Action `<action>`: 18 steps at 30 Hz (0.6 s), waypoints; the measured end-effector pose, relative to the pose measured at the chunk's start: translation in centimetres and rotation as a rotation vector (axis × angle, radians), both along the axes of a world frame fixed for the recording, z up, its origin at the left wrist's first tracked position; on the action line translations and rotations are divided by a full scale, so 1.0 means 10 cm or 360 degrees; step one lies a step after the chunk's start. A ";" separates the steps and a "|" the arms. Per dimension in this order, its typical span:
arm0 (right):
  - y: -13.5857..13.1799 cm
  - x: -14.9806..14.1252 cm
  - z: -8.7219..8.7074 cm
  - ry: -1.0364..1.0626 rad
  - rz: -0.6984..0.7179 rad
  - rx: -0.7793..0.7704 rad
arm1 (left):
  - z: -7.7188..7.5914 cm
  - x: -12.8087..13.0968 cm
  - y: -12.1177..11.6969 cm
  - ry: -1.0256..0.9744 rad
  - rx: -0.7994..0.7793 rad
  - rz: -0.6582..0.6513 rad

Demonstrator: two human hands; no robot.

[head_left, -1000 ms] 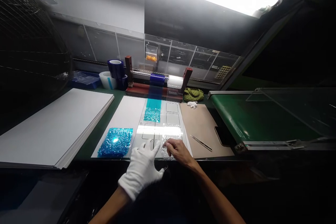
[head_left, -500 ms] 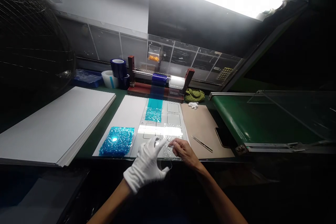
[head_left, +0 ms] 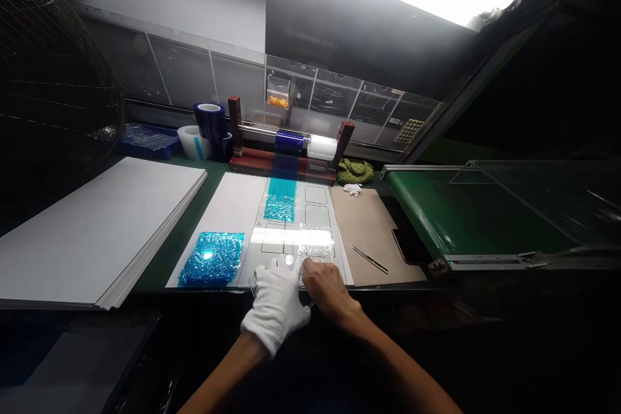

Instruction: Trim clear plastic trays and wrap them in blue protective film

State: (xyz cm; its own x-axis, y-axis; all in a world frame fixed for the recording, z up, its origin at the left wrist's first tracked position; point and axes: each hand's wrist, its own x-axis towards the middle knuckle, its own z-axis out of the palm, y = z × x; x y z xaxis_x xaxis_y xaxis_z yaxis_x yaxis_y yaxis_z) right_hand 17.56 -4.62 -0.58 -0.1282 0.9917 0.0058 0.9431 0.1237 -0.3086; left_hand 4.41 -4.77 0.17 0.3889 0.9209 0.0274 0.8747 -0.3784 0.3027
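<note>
Shiny blue plastic pile (head_left: pixel 213 259): sits on the left, looks done
Crinkly see-through plastic strip (head_left: pixel 317 248): lies on the white sheet with black boxes (head_left: pixel 316 215), seems not finished
Left hand (head_left: pixel 277 301): wears a white cloth glove (head_left: pixel 270 323), palm down, fingers spread; can't tell if gripping
Right hand (head_left: pixel 330 288): bare, fingers curled, by the strip; can't tell if pinching

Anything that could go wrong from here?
1. The bare right hand is right by the clear film, so it might leave fingerprints.
2. The blue stack sits near the bench's front edge; a bump from the gloved left hand could tip it off.
3. The tweezers lie loose; the right arm might knock them.
</note>
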 end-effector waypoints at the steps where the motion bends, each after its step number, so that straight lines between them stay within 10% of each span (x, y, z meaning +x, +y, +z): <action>1: 0.00 0.04 -0.01 0.0162 -0.0020 -0.0039 | -0.05 -0.04 -0.01 -0.0059 0.0011 -0.0064; 7: 0.02 0.56 -0.04 0.1783 -0.0090 -0.1016 | -0.47 -0.29 -0.08 -0.0603 -0.0063 -0.0425; 12: -0.09 0.95 -0.48 0.2281 -0.0921 -0.0464 | -0.58 -0.31 -0.12 -0.0992 -0.0185 -0.0293; 18: -0.88 1.11 -1.36 0.2266 -0.2036 -0.0165 | -0.64 -0.32 -0.15 -0.2493 -0.1194 0.0414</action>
State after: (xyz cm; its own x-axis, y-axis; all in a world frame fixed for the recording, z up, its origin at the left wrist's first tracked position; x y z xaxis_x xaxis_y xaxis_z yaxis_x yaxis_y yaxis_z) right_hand 28.62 -13.42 -14.19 0.6166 0.4803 -0.6238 -0.4755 -0.4044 -0.7813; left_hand 1.23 -6.26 -6.23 0.2677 0.9373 -0.2232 -0.3761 0.3149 0.8714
